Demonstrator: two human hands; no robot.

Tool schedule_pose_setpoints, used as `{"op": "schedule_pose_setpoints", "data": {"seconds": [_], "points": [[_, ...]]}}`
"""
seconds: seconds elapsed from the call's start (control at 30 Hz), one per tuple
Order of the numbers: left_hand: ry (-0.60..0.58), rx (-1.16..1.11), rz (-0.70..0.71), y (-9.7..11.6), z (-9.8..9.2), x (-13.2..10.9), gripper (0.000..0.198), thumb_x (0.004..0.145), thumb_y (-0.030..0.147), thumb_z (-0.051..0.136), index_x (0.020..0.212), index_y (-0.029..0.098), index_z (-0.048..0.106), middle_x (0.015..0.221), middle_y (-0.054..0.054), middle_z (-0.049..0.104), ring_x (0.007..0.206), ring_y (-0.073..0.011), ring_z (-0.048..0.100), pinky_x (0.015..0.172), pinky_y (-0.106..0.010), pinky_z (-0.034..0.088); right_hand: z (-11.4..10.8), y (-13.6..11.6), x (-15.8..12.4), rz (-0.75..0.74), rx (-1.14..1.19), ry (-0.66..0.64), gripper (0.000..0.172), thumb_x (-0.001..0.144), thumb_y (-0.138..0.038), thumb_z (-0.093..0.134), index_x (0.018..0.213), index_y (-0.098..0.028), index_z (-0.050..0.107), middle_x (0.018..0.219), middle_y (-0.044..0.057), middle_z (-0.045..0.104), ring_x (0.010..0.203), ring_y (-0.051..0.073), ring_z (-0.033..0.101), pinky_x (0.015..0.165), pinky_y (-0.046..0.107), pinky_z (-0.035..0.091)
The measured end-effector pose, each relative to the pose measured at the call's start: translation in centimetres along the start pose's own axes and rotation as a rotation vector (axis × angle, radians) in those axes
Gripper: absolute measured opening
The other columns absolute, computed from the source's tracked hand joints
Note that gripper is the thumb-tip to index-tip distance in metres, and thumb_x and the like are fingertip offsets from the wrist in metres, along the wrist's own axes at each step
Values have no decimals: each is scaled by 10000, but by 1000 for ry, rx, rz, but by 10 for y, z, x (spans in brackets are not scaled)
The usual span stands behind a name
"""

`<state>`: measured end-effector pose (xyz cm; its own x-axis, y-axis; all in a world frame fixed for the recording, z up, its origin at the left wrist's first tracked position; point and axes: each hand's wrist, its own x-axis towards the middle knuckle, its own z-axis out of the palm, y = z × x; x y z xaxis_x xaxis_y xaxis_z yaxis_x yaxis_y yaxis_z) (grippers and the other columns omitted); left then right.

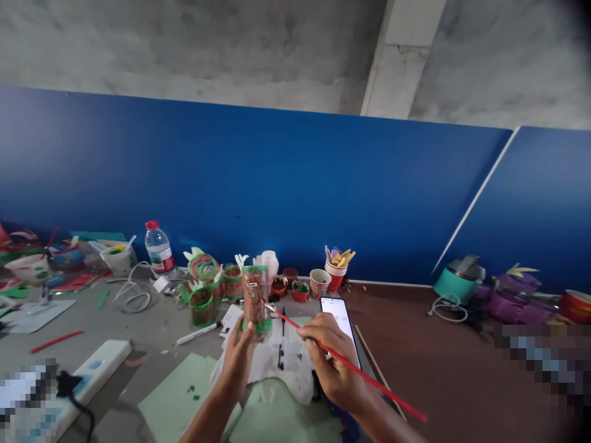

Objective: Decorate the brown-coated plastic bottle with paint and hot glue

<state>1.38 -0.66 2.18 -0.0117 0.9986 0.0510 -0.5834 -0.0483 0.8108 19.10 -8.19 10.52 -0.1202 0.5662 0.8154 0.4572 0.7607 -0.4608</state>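
Cylindrical container [255,303]: brown-coated, glossy, green bands at top and base; held roughly upright, mid-scene. Paintbrush [369,379]: long, thin red handle, slanting from near right to far left; tip at container's right side, contact unclear.

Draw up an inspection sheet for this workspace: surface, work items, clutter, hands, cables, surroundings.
Surface: grey tabletop at left, brown surface at right.
Work items: brown-and-green container, held roughly upright; red brush, tip at the container, contact unclear.
Clutter: clear bottle with a red cap, white marker, phone, pale green sheets, several cups and small pots.
Hands: left hand grips the container; right hand grips the brush.
Cables: white cable looped near the bottle; another by the teal pot; black plug at the white power strip, partly pixelated.
Surroundings: blue partition behind, grey wall above it.
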Motion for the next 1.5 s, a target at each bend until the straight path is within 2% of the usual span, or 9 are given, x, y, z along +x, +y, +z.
{"op": "schedule_pose_setpoints", "data": {"seconds": [0.1, 0.2, 0.43, 0.6, 0.77, 0.97, 1.1, 1.27, 1.5], "points": [[-15, -23, -10, 0, 1, -1, 525, 695, 451, 752, 1171, 256, 651, 1177, -88, 705, 1209, -323, 565, 997, -466, 443, -4, 1, -1, 13, 20, -45, 235, 887, -101, 469, 960, -268, 618, 740, 29, 636, 676, 196, 588, 727, 404, 481], [-27, -44, -9, 0, 0, -1, 452, 700, 451, 751, 1104, 259, 685, 1106, -75, 731, 1195, -322, 575, 1003, -467, 437, -4, 5, -4, 85, 76, 22, 205, 899, -147, 485, 961, -263, 642, 729, 28, 630, 647, 185, 590, 672, 369, 495], [-106, -87, -20, 0, -3, 1, 420, 733, 447, 734, 1095, 236, 696, 1102, -72, 731, 1086, -290, 632, 985, -449, 450, 4, 23, 0, 597, 461, 185, 222, 851, -399, 599, 844, -190, 671, 660, 26, 658, 457, 123, 536, 429, 247, 421], [-140, -109, -18, 0, -4, 0, 389, 773, 438, 704, 1098, 224, 695, 1070, -81, 736, 1054, -265, 638, 973, -436, 460, 0, 27, 6, 713, 608, 282, 238, 773, -413, 673, 775, -175, 667, 607, 4, 636, 414, 97, 491, 417, 237, 391], [-166, -102, -31, -1, -5, 1, 403, 777, 475, 690, 1103, 239, 694, 1090, -77, 731, 1040, -257, 641, 981, -443, 455, -1, 26, 8, 685, 610, 233, 224, 763, -400, 675, 814, -183, 684, 645, 15, 657, 478, 130, 562, 483, 273, 457], [-160, -101, -46, 0, -5, 1, 430, 755, 511, 699, 1096, 250, 700, 1113, -80, 726, 1052, -265, 638, 985, -453, 446, -9, 28, 10, 663, 476, 229, 191, 807, -365, 612, 796, -185, 676, 628, 11, 640, 472, 126, 542, 461, 256, 417], [-156, -132, -66, 0, -5, 1, 390, 754, 488, 711, 1070, 260, 710, 1092, -58, 731, 1047, -248, 634, 970, -428, 458, -10, 15, 6, 447, 262, 132, 157, 870, -273, 537, 854, -215, 682, 684, 20, 633, 547, 150, 571, 506, 275, 438], [-183, -171, -72, 2, -4, 0, 342, 768, 472, 707, 1021, 241, 721, 991, -42, 742, 946, -214, 652, 898, -374, 491, -15, -13, 6, 84, 43, -118, 229, 882, -124, 493, 922, -281, 654, 750, 19, 665, 679, 187, 615, 721, 370, 472], [-193, -189, -66, 6, -1, -2, 365, 759, 455, 721, 1049, 233, 716, 1017, -50, 741, 936, -215, 655, 914, -390, 485, -16, -15, 5, -8, -38, -123, 267, 873, -79, 482, 1000, -283, 598, 805, 27, 673, 709, 200, 623, 744, 395, 455]]}}
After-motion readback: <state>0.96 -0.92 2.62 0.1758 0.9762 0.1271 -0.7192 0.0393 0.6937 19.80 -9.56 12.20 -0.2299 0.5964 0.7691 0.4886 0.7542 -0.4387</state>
